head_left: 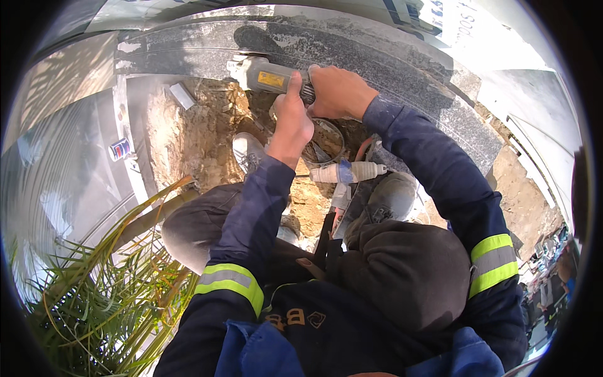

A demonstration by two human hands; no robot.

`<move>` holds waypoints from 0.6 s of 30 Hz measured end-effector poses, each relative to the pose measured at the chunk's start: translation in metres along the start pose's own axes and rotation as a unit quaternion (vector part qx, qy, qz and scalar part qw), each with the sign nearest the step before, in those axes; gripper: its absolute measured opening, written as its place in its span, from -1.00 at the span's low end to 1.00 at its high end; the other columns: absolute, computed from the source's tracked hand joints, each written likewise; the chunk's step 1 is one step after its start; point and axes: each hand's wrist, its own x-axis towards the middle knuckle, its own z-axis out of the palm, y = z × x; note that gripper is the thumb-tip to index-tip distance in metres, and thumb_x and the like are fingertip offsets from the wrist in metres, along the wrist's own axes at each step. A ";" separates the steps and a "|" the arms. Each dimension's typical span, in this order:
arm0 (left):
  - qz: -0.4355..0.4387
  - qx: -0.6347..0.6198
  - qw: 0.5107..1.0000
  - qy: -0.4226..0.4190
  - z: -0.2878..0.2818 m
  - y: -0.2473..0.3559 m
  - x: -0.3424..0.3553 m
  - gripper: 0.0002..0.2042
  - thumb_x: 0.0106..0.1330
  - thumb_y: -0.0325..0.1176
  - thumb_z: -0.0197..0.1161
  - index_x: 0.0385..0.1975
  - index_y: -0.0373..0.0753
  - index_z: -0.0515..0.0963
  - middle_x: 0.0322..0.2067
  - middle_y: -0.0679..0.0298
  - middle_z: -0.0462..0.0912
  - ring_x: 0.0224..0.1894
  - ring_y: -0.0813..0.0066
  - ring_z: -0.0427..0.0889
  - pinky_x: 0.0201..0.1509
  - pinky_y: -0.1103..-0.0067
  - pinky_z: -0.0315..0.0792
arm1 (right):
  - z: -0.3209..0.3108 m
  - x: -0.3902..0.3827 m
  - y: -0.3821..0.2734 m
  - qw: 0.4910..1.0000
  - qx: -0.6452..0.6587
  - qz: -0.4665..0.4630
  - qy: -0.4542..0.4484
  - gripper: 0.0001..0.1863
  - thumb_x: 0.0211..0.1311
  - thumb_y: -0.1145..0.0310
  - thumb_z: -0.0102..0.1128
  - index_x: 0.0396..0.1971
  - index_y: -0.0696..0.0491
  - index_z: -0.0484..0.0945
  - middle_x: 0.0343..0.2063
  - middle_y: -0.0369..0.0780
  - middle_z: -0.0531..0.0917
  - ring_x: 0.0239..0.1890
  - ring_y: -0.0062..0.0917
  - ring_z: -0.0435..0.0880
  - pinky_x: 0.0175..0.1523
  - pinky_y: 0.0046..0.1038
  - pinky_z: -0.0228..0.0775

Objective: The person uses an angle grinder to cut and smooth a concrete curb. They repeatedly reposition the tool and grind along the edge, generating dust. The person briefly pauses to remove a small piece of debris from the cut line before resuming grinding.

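An angle grinder [267,74] with a grey body and a yellow label lies across the upper middle. My right hand [339,92] is closed around its rear end. My left hand [291,122] grips the body from below, thumb up along its side. At the left end, the grinder's head meets the edge of a speckled dark grey stone slab [370,63]. Only a thin edge of the disc shows there, and I cannot tell if it is spinning. A dark, damp-looking patch [256,39] marks the slab just beyond the head.
A dusty cable connector [352,171] with a blue ring lies between my knees. Sandy soil [188,141] and a round bucket-like rim [339,135] are below the grinder. To the left are a small can [119,149], a pale block [182,96] and palm leaves [119,295].
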 end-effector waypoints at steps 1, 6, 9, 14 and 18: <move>0.005 0.003 1.000 0.000 -0.003 0.004 0.003 -0.60 0.58 -0.08 0.29 0.20 -0.21 0.47 0.08 0.27 0.67 0.15 0.38 0.67 0.29 0.30 0.54 | 0.002 0.006 -0.001 1.000 0.001 -0.011 0.005 -0.45 -0.01 0.21 0.51 -0.07 0.27 0.62 -0.19 0.08 0.79 -0.08 0.01 0.82 0.03 -0.08 0.70; 0.022 -0.003 1.000 0.011 -0.011 0.012 0.017 -0.59 0.58 -0.04 0.29 0.16 -0.25 0.51 0.00 0.30 0.70 0.03 0.46 0.70 0.09 0.32 0.60 | 0.007 0.025 -0.005 1.000 0.006 -0.027 -0.004 -0.46 -0.02 0.20 0.52 -0.08 0.26 0.64 -0.18 0.08 0.80 -0.08 0.01 0.82 0.01 -0.09 0.71; 0.010 -0.005 1.000 0.015 -0.006 0.008 0.015 -0.59 0.59 -0.07 0.26 0.23 -0.20 0.46 0.08 0.28 0.68 0.14 0.39 0.68 0.26 0.32 0.56 | -0.003 0.016 -0.005 1.000 -0.002 -0.011 -0.015 -0.45 -0.03 0.21 0.52 -0.09 0.28 0.63 -0.19 0.09 0.80 -0.09 0.01 0.82 0.00 -0.10 0.71; 0.007 0.007 1.000 0.016 0.009 -0.010 -0.001 -0.58 0.58 -0.06 0.28 0.23 -0.19 0.46 0.07 0.32 0.66 0.15 0.43 0.67 0.24 0.31 0.55 | -0.005 -0.009 0.007 1.000 -0.007 -0.003 0.000 -0.46 -0.03 0.23 0.50 -0.11 0.31 0.62 -0.23 0.10 0.79 -0.11 0.01 0.83 -0.03 -0.10 0.71; 0.004 0.003 1.000 0.023 0.006 -0.008 0.003 -0.58 0.57 -0.05 0.29 0.22 -0.19 0.47 0.08 0.31 0.66 0.16 0.43 0.66 0.25 0.31 0.55 | -0.004 -0.004 0.004 1.000 -0.002 0.004 -0.002 -0.46 -0.04 0.23 0.51 -0.12 0.30 0.63 -0.25 0.09 0.79 -0.13 0.02 0.83 -0.04 -0.10 0.71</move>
